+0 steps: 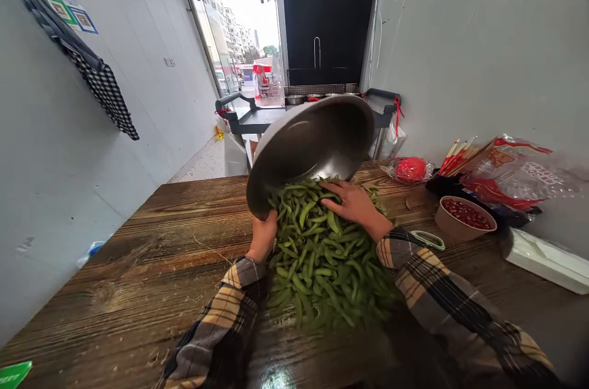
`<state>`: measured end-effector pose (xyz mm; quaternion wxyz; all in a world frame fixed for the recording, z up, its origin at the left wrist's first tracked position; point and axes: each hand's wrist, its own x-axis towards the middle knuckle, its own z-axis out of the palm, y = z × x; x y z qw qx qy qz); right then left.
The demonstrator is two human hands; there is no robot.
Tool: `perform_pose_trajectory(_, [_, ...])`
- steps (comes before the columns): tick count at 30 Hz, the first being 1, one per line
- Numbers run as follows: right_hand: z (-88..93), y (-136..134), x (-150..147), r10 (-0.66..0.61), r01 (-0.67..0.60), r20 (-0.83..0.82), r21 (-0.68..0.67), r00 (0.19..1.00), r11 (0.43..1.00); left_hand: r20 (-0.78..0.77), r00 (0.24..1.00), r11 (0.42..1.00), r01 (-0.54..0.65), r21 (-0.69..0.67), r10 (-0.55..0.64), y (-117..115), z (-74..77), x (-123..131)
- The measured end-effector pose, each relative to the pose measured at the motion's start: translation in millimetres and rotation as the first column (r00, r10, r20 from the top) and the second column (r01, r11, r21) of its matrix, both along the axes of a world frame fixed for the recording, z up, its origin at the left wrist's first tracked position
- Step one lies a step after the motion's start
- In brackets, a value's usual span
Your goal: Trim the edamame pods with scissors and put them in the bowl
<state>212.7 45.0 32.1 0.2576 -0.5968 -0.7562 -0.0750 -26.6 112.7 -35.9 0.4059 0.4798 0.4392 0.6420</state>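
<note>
A large metal bowl [304, 150] is tipped on its side over the wooden table, its mouth turned towards me. Green edamame pods [322, 269] spill from it into a heap on the tabletop. My left hand [264, 234] grips the bowl's lower left rim, its fingers partly hidden behind the metal. On top of the pods near the bowl's mouth lies my right hand [353, 202], fingers stretched out and pointing left. Whether any pods are under its palm is hidden.
Scissors with a pale green handle [427, 240] lie right of the heap. Beyond are a paper bowl of dark red pieces [464, 215], a tissue pack [547, 260], red-ended sticks [455, 157] and plastic packaging [515, 174]. A grey cart [257, 126] stands past the table's far edge.
</note>
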Motion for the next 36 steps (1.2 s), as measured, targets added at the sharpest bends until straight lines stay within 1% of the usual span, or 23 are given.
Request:
perform_pose_trajectory(3, [-4.1, -2, 4, -0.005, 0.005, -0.008, 0.009, 1.000, 1.000, 0.110, 0.992, 0.998, -0.063, -0.019, 0.064, 3, -0.1, -6])
perform_pose_trajectory(6, [-5.9, -1, 7, 0.023, -0.022, -0.007, 0.034, 1.000, 0.999, 0.133, 0.988, 0.997, -0.082, 0.013, 0.080, 3, 2.3, -16])
perform_pose_trajectory(8, [-7.4, 0, 8, 0.045, -0.044, -0.006, 0.050, 0.999, 0.998, 0.105, 0.988, 0.994, -0.112, 0.014, 0.110, 4, 4.3, -22])
perform_pose_trajectory(11, [-9.7, 0, 9, 0.061, -0.060, -0.017, 0.065, 0.998, 0.996, 0.021, 0.988, 0.988, -0.150, 0.035, 0.150, 3, 10.3, -31])
perform_pose_trajectory(14, [-11.2, 0, 10, 0.079, -0.077, -0.031, 0.072, 0.996, 0.994, -0.058, 0.986, 0.982, -0.147, 0.117, 0.154, -3, 22.5, -41])
perform_pose_trajectory(16, [-11.7, 1, 11, 0.092, -0.089, -0.044, 0.077, 0.995, 0.993, -0.094, 0.984, 0.975, -0.132, 0.177, 0.151, -10, 31.9, -49])
perform_pose_trajectory(18, [-12.1, 1, 11, 0.106, -0.101, -0.054, 0.080, 0.993, 0.992, -0.116, 0.980, 0.969, -0.134, 0.209, 0.160, -19, 39.4, -58])
perform_pose_trajectory(21, [-12.7, 2, 12, 0.123, -0.118, -0.047, 0.083, 0.991, 0.990, -0.126, 0.963, 0.956, -0.211, 0.206, 0.240, -30, 44.3, -71])
perform_pose_trajectory(25, [-13.6, 4, 11, 0.129, -0.124, -0.051, 0.092, 0.990, 0.988, -0.156, 0.920, 0.918, -0.319, 0.237, 0.360, -37, 45.9, -87])
perform_pose_trajectory(28, [-15.0, 4, 10, 0.132, -0.126, -0.068, 0.093, 0.989, 0.988, -0.122, 0.893, 0.883, -0.395, 0.256, 0.434, -39, 49.1, -92])
perform_pose_trajectory(31, [-16.9, 4, 11, 0.120, -0.114, -0.064, 0.094, 0.991, 0.989, -0.059, 0.878, 0.870, -0.459, 0.179, 0.475, -38, 50.6, -95])
perform_pose_trajectory(33, [-18.2, 5, 11, 0.117, -0.111, -0.058, 0.097, 0.991, 0.989, 0.013, 0.873, 0.864, -0.484, 0.138, 0.487, -35, 48.0, -97])
perform_pose_trajectory(36, [-20.4, 5, 12, 0.116, -0.111, -0.050, 0.095, 0.992, 0.989, 0.108, 0.853, 0.849, -0.520, 0.093, 0.511, -33, 39.5, -105])
